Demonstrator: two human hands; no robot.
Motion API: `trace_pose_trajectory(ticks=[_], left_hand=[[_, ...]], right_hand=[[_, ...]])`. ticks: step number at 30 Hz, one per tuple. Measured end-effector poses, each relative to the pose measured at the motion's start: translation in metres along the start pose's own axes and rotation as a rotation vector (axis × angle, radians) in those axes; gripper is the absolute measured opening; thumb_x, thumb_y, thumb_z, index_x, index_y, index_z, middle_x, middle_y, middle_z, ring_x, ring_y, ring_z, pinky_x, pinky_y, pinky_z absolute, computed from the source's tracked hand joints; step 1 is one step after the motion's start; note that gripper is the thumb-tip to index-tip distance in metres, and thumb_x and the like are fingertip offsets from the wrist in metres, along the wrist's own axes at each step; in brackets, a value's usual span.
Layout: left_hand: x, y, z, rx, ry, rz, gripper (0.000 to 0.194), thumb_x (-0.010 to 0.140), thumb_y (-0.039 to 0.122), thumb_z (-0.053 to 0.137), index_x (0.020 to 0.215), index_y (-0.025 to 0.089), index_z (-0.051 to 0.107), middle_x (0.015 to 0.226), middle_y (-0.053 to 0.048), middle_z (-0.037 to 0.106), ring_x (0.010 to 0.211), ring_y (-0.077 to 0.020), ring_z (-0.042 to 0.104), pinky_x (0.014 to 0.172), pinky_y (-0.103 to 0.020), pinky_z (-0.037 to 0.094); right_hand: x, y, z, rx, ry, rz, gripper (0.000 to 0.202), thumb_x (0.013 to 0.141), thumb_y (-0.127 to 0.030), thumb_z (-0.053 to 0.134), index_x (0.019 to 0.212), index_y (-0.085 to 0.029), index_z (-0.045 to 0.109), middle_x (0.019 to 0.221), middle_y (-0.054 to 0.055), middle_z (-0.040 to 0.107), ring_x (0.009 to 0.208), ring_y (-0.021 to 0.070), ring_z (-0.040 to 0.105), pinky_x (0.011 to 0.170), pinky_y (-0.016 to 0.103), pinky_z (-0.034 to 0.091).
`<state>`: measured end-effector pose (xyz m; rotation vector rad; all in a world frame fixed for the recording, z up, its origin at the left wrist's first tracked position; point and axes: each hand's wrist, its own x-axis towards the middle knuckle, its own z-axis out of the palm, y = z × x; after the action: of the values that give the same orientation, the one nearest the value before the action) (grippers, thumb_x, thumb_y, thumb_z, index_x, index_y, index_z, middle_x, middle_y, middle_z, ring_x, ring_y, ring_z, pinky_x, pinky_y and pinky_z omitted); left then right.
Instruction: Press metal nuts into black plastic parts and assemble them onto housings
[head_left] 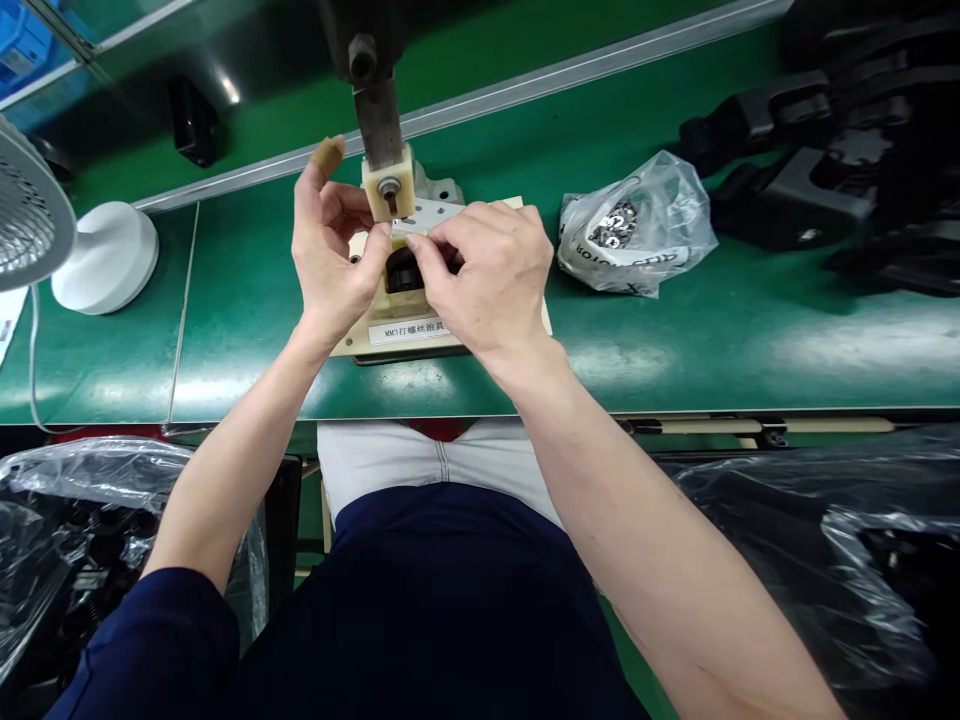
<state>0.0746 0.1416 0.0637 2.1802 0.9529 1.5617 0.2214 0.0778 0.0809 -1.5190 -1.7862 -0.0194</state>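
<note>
Both hands meet at a cream fixture [409, 303] with a printed label, set under a press head with a cream block [388, 187] at its tip. My left hand [330, 250] is on the fixture's left side, its thumb tip just below the block. One of its fingers, wrapped in a tan covering, points up; the others curl in behind. My right hand [491, 265] comes from the right, thumb and fingers bent together at the fixture's top. Whatever small thing the fingertips hold is hidden. A black round part [403, 272] sits in the fixture's opening between the hands.
A clear bag of small metal parts [619, 225] lies right of the fixture. Black parts [795, 180] are piled at the far right. A white fan [105, 255] stands left. Plastic-lined containers [97, 455] of black parts flank me below the green bench [247, 370].
</note>
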Motion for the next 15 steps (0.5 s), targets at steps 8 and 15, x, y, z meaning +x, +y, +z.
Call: trace_pose_trajectory(ticks=[8, 15], left_hand=[[0.001, 0.001, -0.002, 0.039, -0.011, -0.043, 0.069, 0.084, 0.052, 0.061, 0.139, 0.037, 0.022, 0.116, -0.008, 0.052, 0.101, -0.0246, 0.061, 0.079, -0.039, 0.055], [-0.001, 0.022, 0.000, 0.034, 0.076, -0.099, 0.063, 0.080, 0.046, 0.063, 0.131, 0.025, 0.032, 0.089, -0.002, 0.055, 0.077, -0.0174, 0.061, 0.068, -0.032, 0.052]], right_hand=[[0.007, -0.001, 0.001, 0.012, -0.037, 0.003, 0.034, 0.098, -0.039, 0.041, 0.082, -0.019, 0.064, 0.082, 0.008, 0.064, 0.093, 0.0271, 0.058, 0.084, 0.045, 0.040], [0.015, -0.013, -0.004, -0.083, -0.012, -0.013, 0.027, 0.093, -0.032, 0.048, 0.082, -0.017, 0.067, 0.087, 0.009, 0.067, 0.092, 0.0254, 0.058, 0.085, 0.042, 0.038]])
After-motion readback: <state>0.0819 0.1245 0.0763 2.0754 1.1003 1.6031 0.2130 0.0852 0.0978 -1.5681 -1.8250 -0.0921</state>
